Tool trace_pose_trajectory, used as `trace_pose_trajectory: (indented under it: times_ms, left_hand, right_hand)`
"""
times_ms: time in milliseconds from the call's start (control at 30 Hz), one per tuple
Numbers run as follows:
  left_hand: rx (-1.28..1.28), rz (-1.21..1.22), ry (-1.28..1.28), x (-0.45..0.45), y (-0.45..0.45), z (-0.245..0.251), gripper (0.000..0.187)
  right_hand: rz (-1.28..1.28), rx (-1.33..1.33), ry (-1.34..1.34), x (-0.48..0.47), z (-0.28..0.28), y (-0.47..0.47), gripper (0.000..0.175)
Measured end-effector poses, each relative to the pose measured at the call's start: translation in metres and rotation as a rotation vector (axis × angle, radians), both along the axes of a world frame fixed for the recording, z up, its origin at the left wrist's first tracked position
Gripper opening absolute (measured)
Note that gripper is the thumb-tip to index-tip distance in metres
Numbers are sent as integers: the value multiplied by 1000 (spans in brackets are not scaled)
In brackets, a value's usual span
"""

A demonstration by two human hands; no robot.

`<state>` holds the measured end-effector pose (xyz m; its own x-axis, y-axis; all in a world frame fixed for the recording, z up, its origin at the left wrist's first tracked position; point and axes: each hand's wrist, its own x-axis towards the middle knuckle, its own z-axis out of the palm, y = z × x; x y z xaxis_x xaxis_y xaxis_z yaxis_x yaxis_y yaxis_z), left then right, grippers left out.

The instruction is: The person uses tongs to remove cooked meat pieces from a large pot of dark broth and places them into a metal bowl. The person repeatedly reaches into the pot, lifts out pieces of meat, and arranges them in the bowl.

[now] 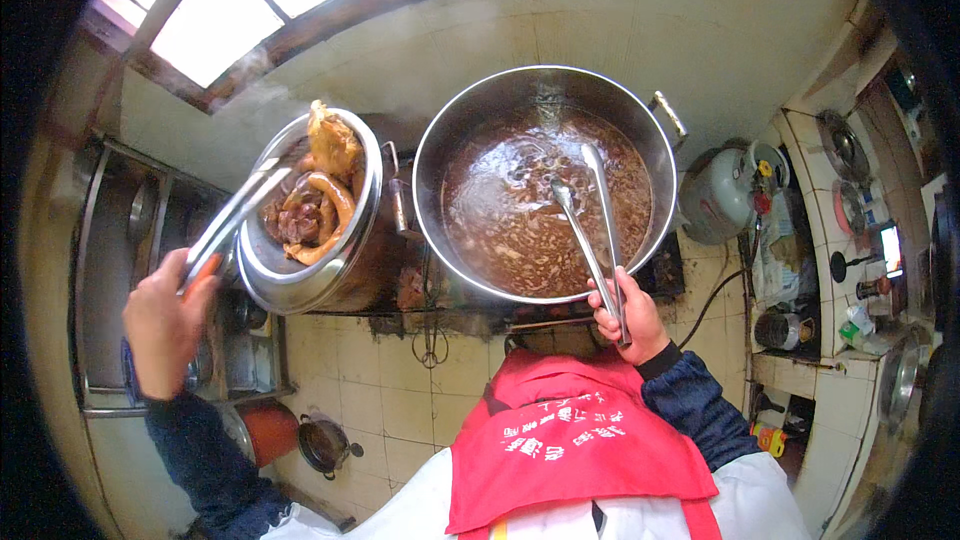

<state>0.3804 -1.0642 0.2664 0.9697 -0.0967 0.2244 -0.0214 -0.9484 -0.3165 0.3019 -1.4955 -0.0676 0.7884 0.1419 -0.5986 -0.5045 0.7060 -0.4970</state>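
Observation:
My left hand (166, 319), slightly blurred, grips a pair of metal tongs (232, 221) whose tips are over the rim of a metal basin (259, 277). In that basin lie cooked meat pieces, among them a curved sausage-like piece (341, 206) and a golden-brown piece (334, 142) near the far rim. My right hand (634, 319) holds a second pair of metal tongs (581, 240) at the near rim of a large stockpot (544, 298). The tips of these tongs are apart, over or in the brown, bubbling broth (517, 225); their exact depth cannot be told.
Right of the stockpot stands a gas cylinder (712, 199) with a hose. A tiled counter (821, 195) with lids and bottles runs along the right. Metal shelving (94, 240) stands at the left. On the floor are a red bucket (270, 431) and a small pot (324, 444).

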Motion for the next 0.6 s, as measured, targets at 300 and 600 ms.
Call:
trace_pose_trajectory:
  times_ms: [300, 600]
  left_hand:
    - [20, -537, 324, 90, -115, -188, 17]
    - [318, -329, 539, 188, -154, -325, 20]
  right_hand:
    - [-108, -74, -24, -11, 2, 3, 42]
    - [-172, -177, -70, -37, 11, 6, 41]
